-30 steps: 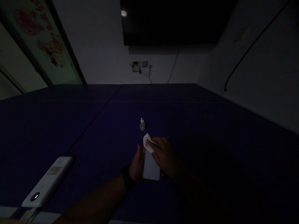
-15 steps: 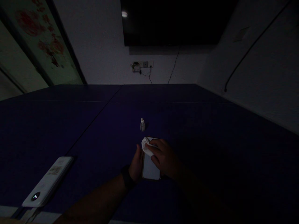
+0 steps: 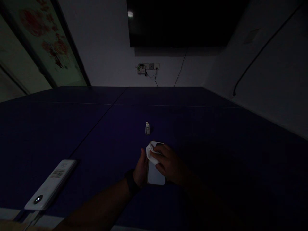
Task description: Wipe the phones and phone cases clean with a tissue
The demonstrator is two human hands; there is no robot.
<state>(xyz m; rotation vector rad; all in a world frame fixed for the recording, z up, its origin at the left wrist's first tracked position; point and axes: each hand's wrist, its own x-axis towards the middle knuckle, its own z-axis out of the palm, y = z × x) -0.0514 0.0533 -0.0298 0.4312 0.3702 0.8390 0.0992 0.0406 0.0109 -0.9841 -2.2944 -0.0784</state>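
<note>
Dim light throughout; a dark television [image 3: 187, 22] hangs on the far wall [image 3: 106, 45], with sockets [image 3: 147, 66] and loose wires below it. Beneath stands a large blue table [image 3: 204, 128], its surface crossed by a dark seam and a thin pale line.

From where I stand, the person's left hand [image 3: 141, 171], with a black band [image 3: 131, 181] at the wrist, grips a phone [image 3: 156, 176] by its left edge, thumb extended alongside; the other fingers are mostly hidden. The phone is just above or on the table; I cannot tell which. The right hand [image 3: 171, 163] has its fingers bent and drawn together on a white cloth [image 3: 151, 158], which lies against the phone's upper part.

Just beyond the phone, a small bottle [image 3: 147, 130] stands upright. Well apart, toward the left, lies a white power bank [image 3: 51, 184], its round display lit.
</note>
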